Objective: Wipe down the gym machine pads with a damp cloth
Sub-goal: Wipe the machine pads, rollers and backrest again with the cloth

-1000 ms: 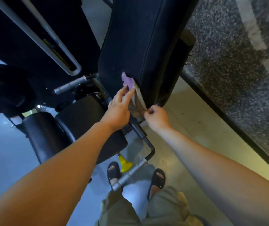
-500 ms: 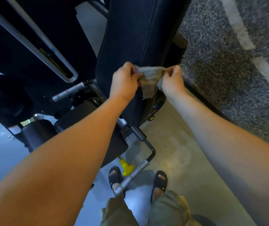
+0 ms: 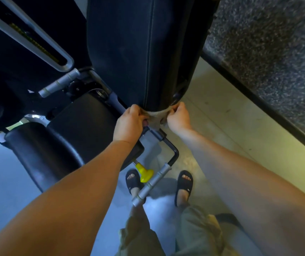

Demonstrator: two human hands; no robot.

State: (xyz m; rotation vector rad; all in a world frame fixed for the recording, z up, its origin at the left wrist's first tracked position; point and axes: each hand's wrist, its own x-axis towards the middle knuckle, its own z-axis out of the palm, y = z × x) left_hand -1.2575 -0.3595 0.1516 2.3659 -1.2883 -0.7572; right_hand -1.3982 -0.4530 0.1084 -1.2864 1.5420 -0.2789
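Note:
A tall black back pad (image 3: 140, 52) of the gym machine stands upright in the centre of the view. A beige cloth (image 3: 156, 117) is stretched around the pad's bottom edge. My left hand (image 3: 130, 122) grips the cloth's left end, and my right hand (image 3: 178, 118) grips its right end. Both hands sit just below the pad, close together. A black seat pad (image 3: 85, 122) lies to the left of my left hand, and a round black roller pad (image 3: 37, 154) sits further left.
A black bent bar with a silver handle (image 3: 151, 185) and a yellow adjustment knob (image 3: 144, 173) hang below my hands, above my sandalled feet (image 3: 184, 183). A silver frame rail (image 3: 37, 39) runs at upper left. Speckled rubber flooring (image 3: 268, 52) lies to the right.
Both hands slid the stretched cloth down the back pad, from mid-height half a second ago to its bottom edge now. One second ago they were bunching the cloth low on the pad.

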